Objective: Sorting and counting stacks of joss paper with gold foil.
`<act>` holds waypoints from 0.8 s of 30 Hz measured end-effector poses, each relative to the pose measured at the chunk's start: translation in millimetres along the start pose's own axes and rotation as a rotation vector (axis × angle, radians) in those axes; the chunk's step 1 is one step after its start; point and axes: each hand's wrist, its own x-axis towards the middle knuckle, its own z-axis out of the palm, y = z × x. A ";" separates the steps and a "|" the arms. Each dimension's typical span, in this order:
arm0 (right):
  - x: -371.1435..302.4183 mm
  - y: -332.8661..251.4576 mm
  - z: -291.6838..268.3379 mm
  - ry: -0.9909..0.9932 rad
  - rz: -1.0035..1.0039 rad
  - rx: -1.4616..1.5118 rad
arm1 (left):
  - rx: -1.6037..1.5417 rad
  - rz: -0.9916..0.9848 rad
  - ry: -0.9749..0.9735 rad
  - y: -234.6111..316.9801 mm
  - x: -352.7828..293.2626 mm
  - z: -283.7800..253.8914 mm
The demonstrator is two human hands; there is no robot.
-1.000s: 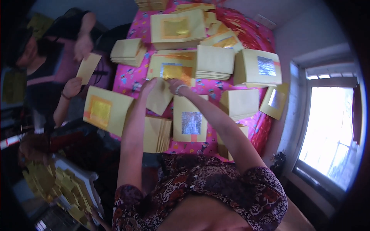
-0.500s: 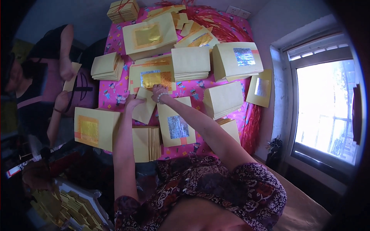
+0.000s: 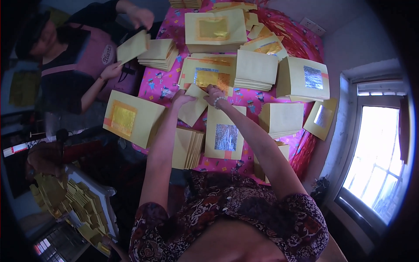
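Observation:
A folded sheet of yellow paper (image 3: 192, 112) is held tilted over the pink tablecloth. My left hand (image 3: 183, 99) grips its left edge, thumb on top. My right hand (image 3: 215, 93), with a beaded bracelet at the wrist, has its fingers curled in at the sheet's upper right corner. Just beyond both hands lies a pile of yellow paper with gold and orange foil squares (image 3: 208, 78). Below my right wrist is a yellow sheet with a silver foil square (image 3: 212, 146). A bundle of folded paper (image 3: 187, 150) stands next to my left forearm.
Stacks of folded yellow paper (image 3: 256, 65) surround my hands on the pink table (image 3: 159, 83). Red shredded strips (image 3: 301, 48) lie along the far right edge. At the left, a person in a pink apron (image 3: 94, 61) holds a folded yellow paper (image 3: 133, 47).
The view has shifted, so the table sits further right and higher. My hands stay on the folded sheet. The other person has raised an arm with their paper near a stack.

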 end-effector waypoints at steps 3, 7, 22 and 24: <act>-6.1 -3.9 -0.9 0.008 -0.014 -0.010 | 0.018 0.004 -0.026 3.2 -7.2 -2.4; -10.5 -14.2 -2.6 0.034 -0.044 0.009 | -0.029 0.029 0.061 -10.7 -8.7 -4.7; -51.2 -7.8 -33.5 0.213 -0.254 0.078 | 0.283 0.035 0.186 5.7 -21.8 0.2; -59.0 5.7 -41.6 0.286 -0.303 0.198 | 0.209 0.077 0.167 15.6 -24.0 -1.5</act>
